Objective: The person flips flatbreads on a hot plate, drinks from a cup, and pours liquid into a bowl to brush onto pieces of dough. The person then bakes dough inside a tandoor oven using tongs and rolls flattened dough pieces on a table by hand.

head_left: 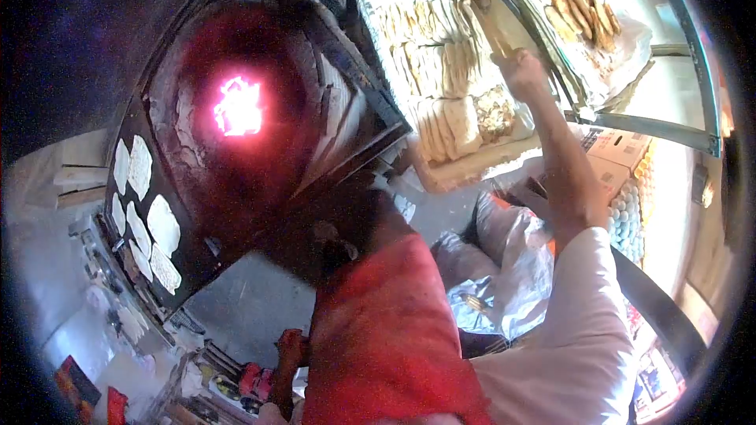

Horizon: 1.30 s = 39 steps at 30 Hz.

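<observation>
My right hand (524,75) is closed over the right side of a white box (441,177). From its grip a long tan stick-like thing (494,38), blurred, points up along the inner wall. Rows of folded flatbreads (437,63) stand on edge in the box, left of the hand. Beside the lower row lies a crumbly heap (494,112). Low in the view, left of the red apron (386,330), hangs my left hand (291,346). Its fingers look curled; whatever is in them is hidden.
A round oven (303,102) glows at its centre on the left. Several pale dough pieces (164,224) lie on its dark edge. Browned breads (579,4) sit behind the metal-framed case (646,130). Plastic bags (516,260) and egg trays (626,216) are below.
</observation>
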Each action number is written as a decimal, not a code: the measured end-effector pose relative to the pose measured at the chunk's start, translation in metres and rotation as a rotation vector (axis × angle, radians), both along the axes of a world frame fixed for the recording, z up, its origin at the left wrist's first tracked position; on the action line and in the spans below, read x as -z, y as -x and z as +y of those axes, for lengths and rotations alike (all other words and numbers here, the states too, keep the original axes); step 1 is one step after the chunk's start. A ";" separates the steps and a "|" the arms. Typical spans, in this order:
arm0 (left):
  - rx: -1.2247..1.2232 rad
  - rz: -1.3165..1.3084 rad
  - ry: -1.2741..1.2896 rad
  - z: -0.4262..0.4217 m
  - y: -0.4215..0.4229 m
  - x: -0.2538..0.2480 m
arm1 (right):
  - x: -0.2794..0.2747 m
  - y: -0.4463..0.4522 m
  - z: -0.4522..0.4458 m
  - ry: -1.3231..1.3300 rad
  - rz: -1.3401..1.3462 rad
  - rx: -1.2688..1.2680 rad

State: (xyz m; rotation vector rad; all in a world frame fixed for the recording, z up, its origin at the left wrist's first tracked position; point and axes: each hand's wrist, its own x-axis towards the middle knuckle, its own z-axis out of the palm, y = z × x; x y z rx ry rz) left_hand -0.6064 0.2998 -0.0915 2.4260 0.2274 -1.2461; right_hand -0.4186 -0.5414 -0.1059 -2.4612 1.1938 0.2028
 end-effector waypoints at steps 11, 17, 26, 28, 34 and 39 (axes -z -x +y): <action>-0.554 0.139 0.245 -0.026 -0.038 -0.004 | -0.098 0.091 0.180 -0.708 -0.609 0.110; -0.520 -0.002 0.401 -0.004 -0.059 0.010 | -0.132 0.061 0.387 -1.307 -0.407 -0.255; -0.914 -0.048 0.559 0.138 -0.109 0.032 | -0.106 -0.020 0.598 -1.113 0.134 -0.635; -0.917 -0.014 0.667 0.181 -0.111 0.048 | -0.045 -0.041 0.643 -1.003 -0.145 -0.772; -1.138 0.087 0.596 0.227 -0.097 0.065 | -0.045 -0.084 0.698 -1.255 -0.143 -0.128; -1.272 0.225 1.040 0.242 -0.060 0.121 | -0.117 -0.048 0.603 -1.315 -0.065 0.176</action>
